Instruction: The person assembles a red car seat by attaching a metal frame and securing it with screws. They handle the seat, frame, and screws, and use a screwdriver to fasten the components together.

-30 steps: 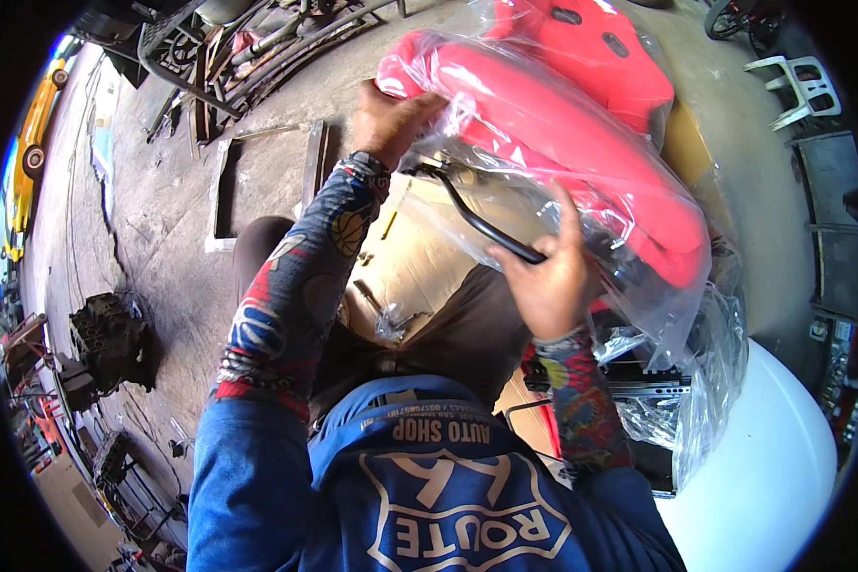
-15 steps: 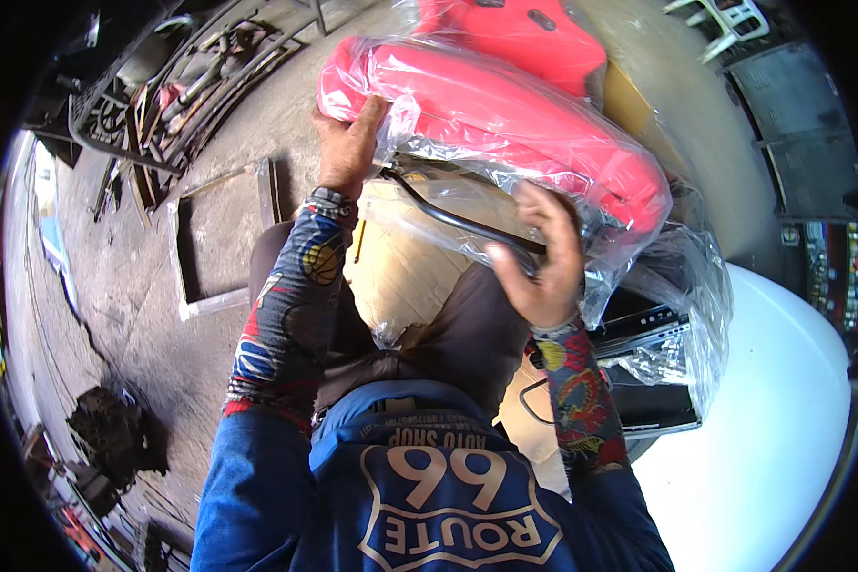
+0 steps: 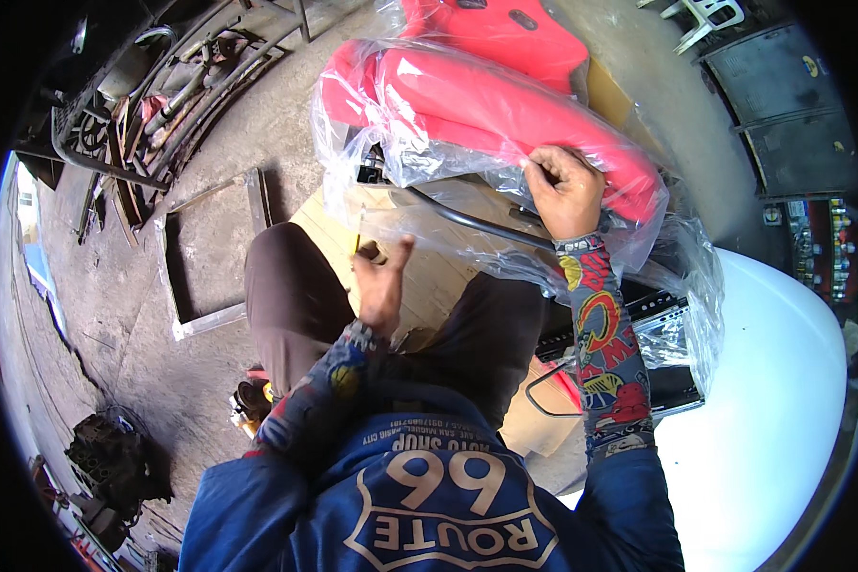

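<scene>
A red racing seat [image 3: 486,105] wrapped in clear plastic [image 3: 391,143] lies across a flattened cardboard box [image 3: 429,276] in front of my knees. A black metal bar [image 3: 467,224] runs under its near edge. My right hand [image 3: 564,191] grips the plastic over the seat's near right side, fingers curled into it. My left hand [image 3: 383,286] hovers free above the cardboard, near my left knee, fingers loosely apart and holding nothing. Both forearms wear patterned sleeves.
A rectangular metal frame [image 3: 210,257] lies on the concrete floor to the left. Scrap metal bars [image 3: 153,105] are piled at the upper left. A white curved panel [image 3: 772,410] sits at the right, with black seat rails in plastic [image 3: 667,324] beside it. A dark engine part [image 3: 114,462] rests lower left.
My left hand has let go of the seat's far end and dropped back toward my knee. My right hand has shifted up onto the seat's near right side.
</scene>
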`<state>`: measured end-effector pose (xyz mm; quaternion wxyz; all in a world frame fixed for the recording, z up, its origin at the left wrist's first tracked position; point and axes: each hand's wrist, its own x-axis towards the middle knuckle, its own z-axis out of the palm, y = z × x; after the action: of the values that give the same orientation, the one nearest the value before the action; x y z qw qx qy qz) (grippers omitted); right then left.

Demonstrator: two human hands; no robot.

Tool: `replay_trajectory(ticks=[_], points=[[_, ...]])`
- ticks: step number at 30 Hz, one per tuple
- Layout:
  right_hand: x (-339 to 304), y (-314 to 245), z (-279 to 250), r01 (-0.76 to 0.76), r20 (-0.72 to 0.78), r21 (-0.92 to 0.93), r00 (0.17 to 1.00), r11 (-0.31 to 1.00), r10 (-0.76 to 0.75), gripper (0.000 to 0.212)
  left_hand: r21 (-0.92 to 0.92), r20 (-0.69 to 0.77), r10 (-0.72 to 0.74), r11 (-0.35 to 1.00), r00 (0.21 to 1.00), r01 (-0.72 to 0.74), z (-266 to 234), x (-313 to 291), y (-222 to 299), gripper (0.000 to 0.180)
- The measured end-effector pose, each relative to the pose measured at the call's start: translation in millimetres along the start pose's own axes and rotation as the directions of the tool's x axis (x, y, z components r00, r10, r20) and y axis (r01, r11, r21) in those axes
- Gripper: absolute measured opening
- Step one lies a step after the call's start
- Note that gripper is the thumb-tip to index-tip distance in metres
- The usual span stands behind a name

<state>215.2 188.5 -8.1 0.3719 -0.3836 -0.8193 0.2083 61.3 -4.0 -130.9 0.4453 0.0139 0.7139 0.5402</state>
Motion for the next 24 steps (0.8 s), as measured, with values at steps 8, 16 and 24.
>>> replay_trajectory(ticks=[8,16,24], points=[[4.9,10.4,-6.7,-0.044,0.205,0.041,0.978,0.998,0.034,0.006,-0.318,0.930,0.120,0.733,0.346,0.601,99.5,28.7,12.9,0.025],[9.4,5.4,-12.3,-0.059,0.292,-0.063,0.954,0.996,0.075,0.007,-0.431,0.774,0.364,0.902,0.519,0.010,96.8,21.0,49.8,0.023],[-7.7,11.2,-19.6,0.035,0.381,-0.204,0.923,0.978,0.046,0.028,-0.319,0.499,0.749,0.626,0.436,-0.711,110.6,17.3,53.8,0.020]])
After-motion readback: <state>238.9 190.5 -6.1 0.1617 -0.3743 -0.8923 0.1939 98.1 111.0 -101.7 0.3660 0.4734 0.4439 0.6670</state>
